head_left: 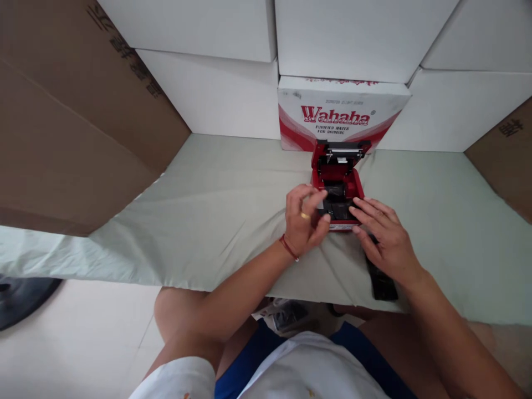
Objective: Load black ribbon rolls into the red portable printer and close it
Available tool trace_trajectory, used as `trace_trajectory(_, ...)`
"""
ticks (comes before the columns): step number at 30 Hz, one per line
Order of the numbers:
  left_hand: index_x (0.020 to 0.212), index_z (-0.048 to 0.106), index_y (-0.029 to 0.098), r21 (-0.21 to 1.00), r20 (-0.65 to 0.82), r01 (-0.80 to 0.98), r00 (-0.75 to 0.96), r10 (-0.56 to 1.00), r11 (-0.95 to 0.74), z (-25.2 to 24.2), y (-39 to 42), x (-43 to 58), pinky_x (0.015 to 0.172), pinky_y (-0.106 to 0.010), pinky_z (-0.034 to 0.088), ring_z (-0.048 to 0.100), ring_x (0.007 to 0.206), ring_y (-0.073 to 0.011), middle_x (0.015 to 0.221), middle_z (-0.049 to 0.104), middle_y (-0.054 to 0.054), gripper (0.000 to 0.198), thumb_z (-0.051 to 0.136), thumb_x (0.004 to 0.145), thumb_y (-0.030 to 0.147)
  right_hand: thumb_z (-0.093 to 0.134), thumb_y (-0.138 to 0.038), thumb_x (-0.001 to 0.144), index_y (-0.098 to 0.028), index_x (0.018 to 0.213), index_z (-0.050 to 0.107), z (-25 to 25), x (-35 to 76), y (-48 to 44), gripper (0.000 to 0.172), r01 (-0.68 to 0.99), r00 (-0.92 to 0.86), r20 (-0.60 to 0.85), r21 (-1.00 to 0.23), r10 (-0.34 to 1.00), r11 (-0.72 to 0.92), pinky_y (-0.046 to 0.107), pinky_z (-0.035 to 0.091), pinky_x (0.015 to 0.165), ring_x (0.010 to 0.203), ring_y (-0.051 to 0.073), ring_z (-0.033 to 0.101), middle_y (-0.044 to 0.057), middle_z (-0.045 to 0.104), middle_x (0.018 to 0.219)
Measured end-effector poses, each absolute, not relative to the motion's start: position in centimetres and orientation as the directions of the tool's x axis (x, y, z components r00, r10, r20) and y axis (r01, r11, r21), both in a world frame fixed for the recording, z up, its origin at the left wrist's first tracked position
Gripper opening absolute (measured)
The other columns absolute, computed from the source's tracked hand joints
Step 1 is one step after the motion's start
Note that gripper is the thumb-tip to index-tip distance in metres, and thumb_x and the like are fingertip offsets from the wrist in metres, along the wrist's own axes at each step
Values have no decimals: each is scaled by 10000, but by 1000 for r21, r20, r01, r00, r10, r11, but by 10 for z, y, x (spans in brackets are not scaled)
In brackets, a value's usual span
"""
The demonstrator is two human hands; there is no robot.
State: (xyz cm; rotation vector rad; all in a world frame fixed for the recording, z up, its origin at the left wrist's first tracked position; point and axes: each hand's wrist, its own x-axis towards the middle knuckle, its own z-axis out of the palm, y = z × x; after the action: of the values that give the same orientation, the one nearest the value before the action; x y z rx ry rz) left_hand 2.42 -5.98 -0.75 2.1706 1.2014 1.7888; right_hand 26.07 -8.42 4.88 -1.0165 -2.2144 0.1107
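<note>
A small red case (358,183) stands on the cloth with its lid (341,155) raised toward the back. Inside the lid are a black frame and a pale metal bar. Dark, shiny black pieces (336,192) lie in the case; their kind is unclear. My left hand (305,219) is at the case's left side, thumb and index finger apart over the edge. On the right, my right hand (384,235) has its fingers stretched out, the tips at the case's right front edge and the black contents. A flat black item (383,281) lies on the cloth, partly hidden under my right hand.
A pale green cloth (216,188) covers the table. Behind the case stands a Wahaha water carton (344,116), with stacked white boxes (233,94) around it. Brown cartons (83,122) flank the left and right sides. My legs are under the table's front edge.
</note>
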Motion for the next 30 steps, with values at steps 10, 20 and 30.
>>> trace_trajectory(10,1370,706,388,269,837,527,287,467,-806,-12,-61,39,1231,-523,424,671,1253,-254,1186,767,-32,437,697,952,261,582,-404,1115,-370,1486,711,70,268,-48,394,568,-231,543,-599,807,565,590,491,1266,1465,310,651,69,725,1546)
trace_trajectory(20,1352,703,378,217,859,564,277,430,-797,-9,-63,37,1241,-528,443,681,1243,-252,1171,759,-34,440,706,929,255,405,-651,1137,-309,1334,793,89,231,50,554,407,-65,498,-778,865,479,512,539,1220,1324,262,741,62,827,1329)
trace_trajectory(30,1335,695,420,228,867,638,211,451,-736,-11,-68,39,1317,-576,368,660,1376,-281,1234,732,-31,451,706,907,278,442,-459,1160,-338,1143,871,59,248,-29,446,561,-295,529,-578,796,592,604,473,1278,1320,273,771,31,850,1300)
